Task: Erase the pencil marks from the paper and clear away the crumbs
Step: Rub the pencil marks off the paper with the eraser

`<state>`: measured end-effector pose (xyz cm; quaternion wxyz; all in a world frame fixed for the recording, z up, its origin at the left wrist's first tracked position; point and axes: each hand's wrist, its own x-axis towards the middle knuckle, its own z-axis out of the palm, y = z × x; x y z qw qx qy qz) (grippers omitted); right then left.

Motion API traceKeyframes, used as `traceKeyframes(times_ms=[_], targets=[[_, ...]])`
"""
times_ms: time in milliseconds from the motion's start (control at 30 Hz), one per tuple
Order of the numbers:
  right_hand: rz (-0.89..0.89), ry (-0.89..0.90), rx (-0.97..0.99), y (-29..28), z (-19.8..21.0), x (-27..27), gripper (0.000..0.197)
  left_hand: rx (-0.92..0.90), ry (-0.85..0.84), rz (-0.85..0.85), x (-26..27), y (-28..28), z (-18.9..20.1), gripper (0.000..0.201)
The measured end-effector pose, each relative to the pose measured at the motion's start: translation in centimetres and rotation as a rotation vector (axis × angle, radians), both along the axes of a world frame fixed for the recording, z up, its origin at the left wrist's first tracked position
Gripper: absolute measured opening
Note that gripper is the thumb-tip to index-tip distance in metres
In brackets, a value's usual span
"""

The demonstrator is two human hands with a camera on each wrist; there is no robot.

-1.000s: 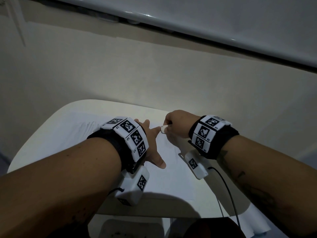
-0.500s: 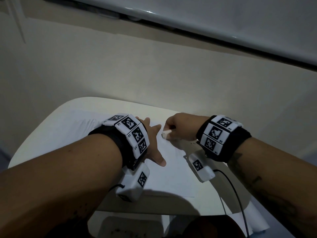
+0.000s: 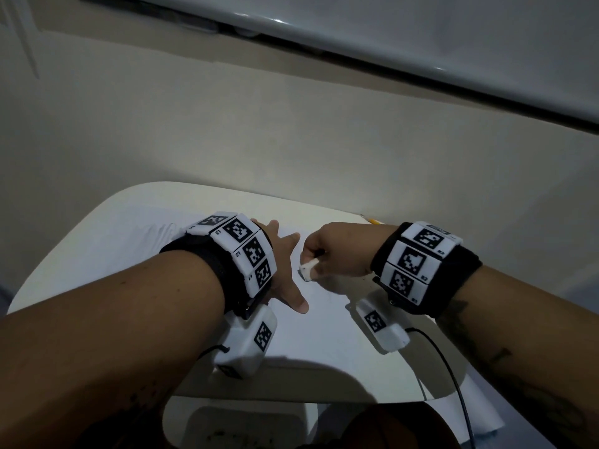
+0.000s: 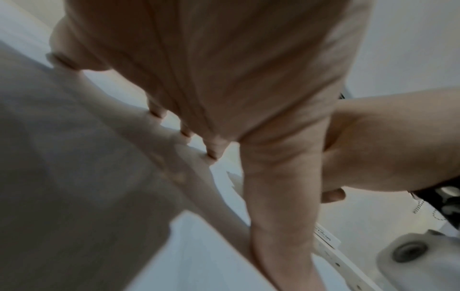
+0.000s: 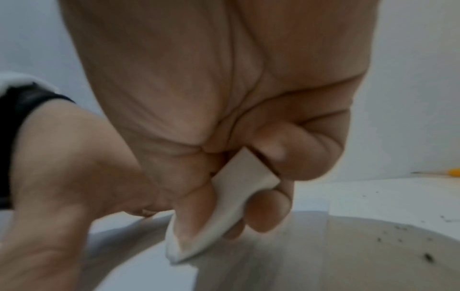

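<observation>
A white sheet of paper (image 3: 324, 322) lies on a small pale table (image 3: 136, 202). My left hand (image 3: 285, 270) lies flat on the paper with its fingers spread, pressing it down. My right hand (image 3: 327, 254) pinches a white eraser (image 3: 308, 270) between thumb and fingers, and the eraser's tip touches the paper just right of the left hand. In the right wrist view the eraser (image 5: 224, 212) bends against the sheet, with dark crumbs (image 5: 428, 258) scattered on the paper to its right. Pencil marks do not show clearly.
A yellow pencil (image 3: 372, 221) lies at the table's far right edge, seen also as a pencil (image 5: 453, 172) in the right wrist view. A cream wall stands behind the table. A black cable (image 3: 453, 377) runs from my right wrist past the table's near edge.
My right hand has drawn the eraser down the paper towards me and slightly right. The left hand has stayed flat on the sheet.
</observation>
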<state>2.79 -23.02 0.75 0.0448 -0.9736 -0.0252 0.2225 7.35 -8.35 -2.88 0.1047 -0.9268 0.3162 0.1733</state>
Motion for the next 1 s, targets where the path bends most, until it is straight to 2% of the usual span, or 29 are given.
traceKeyframes(times_ms=[100, 167, 400, 600, 800, 1000], targets=[[-0.059, -0.124, -0.042, -0.1, -0.3, 1.3, 0.024, 0.015, 0.018, 0.014, 0.0, 0.1, 0.2, 0.135], [-0.101, -0.152, -0.003, -0.3, -0.4, 1.7, 0.024, 0.023, 0.027, 0.019, 0.0, 0.1, 0.3, 0.136], [-0.019, -0.001, -0.014, -0.5, 0.1, 0.5, 0.020, 0.004, -0.007, 0.004, -0.1, 0.0, 0.0, 0.134], [-0.111, -0.142, 0.025, -0.6, -0.2, 1.9, 0.025, 0.003, 0.000, 0.001, 0.1, 0.1, 0.1, 0.136], [-0.025, 0.033, -0.011, -0.6, 0.3, 0.1, 0.021, -0.007, -0.005, -0.003, 0.1, 0.1, 0.0, 0.136], [-0.115, -0.114, 0.019, -0.3, -0.1, 1.9, 0.025, 0.019, 0.016, 0.009, -0.1, 0.1, 0.4, 0.135]])
